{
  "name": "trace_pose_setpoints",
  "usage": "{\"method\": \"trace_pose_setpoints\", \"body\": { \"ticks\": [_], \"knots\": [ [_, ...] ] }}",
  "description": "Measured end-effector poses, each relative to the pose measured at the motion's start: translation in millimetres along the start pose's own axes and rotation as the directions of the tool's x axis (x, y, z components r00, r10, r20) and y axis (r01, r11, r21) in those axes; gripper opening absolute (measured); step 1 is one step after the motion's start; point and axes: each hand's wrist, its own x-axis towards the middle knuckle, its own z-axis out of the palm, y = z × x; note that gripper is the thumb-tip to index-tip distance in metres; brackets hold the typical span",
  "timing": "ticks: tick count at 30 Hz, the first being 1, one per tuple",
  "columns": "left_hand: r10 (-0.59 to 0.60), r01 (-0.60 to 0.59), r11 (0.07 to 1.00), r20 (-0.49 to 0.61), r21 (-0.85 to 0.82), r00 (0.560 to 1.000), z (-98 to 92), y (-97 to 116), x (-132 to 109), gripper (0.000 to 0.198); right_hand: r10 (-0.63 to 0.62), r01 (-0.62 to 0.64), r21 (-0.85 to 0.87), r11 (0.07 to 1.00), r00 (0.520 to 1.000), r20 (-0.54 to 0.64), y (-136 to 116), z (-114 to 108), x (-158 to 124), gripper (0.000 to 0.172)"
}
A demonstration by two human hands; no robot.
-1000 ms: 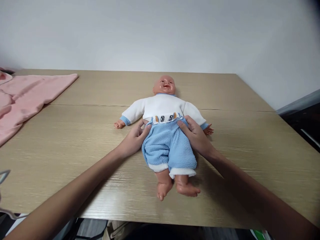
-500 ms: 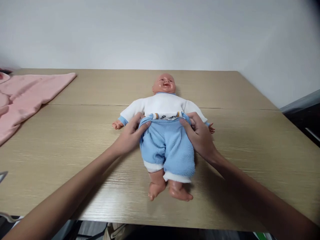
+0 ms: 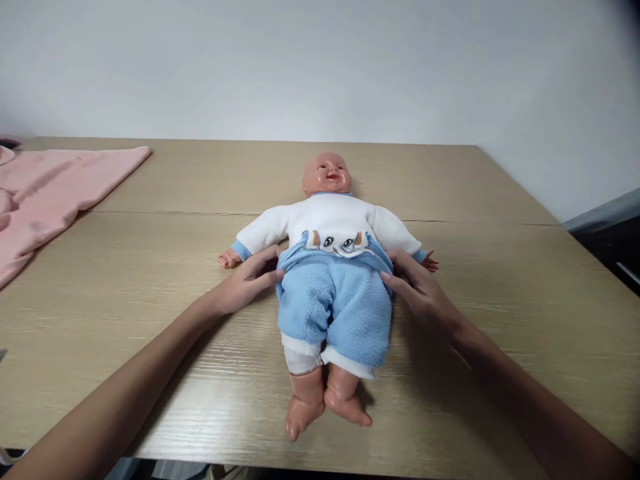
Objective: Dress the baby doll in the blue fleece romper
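A baby doll lies on its back in a white long-sleeved top with blue cuffs, its head toward the wall. Blue fleece trousers with white hems cover its hips and upper legs. At the left side of their waistband is my left hand, thumb and fingers closing loosely on the cloth edge. My right hand holds the other side, its thumb on the front and its fingers partly hidden by the fabric. Eye-shaped decorations on the top's lower front show above the waistband. Both doll feet are bare.
The wooden table carries the doll in its middle, near the front edge. A pink cloth garment is spread at the far left. Behind the table rises a pale wall. A dark object stands beyond the right edge.
The doll has shifted slightly toward me, feet nearest. My hands have moved down and outward along the waistband, and more of the decorated top and a white lower-leg layer now shows.
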Motion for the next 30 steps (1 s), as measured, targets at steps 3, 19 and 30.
{"method": "trace_pose_setpoints", "body": {
  "ticks": [3,19,30],
  "knots": [
    [0.022,-0.024,0.999,0.045,0.044,0.999,-1.7,-3,-13,0.030,-0.002,-0.005,0.064,0.998,0.995,0.103,6,-4,-20,0.028],
    [-0.407,0.183,0.692,-0.167,-0.698,0.898,51.0,7,-8,0.049,0.420,-0.327,0.545,0.772,0.906,-0.050,19,37,-22,0.049],
    [-0.228,0.063,0.857,-0.266,-0.512,0.937,38.5,-1,-6,0.029,0.334,-0.185,0.490,0.852,0.912,-0.238,9,32,-21,0.025]
  ]
}}
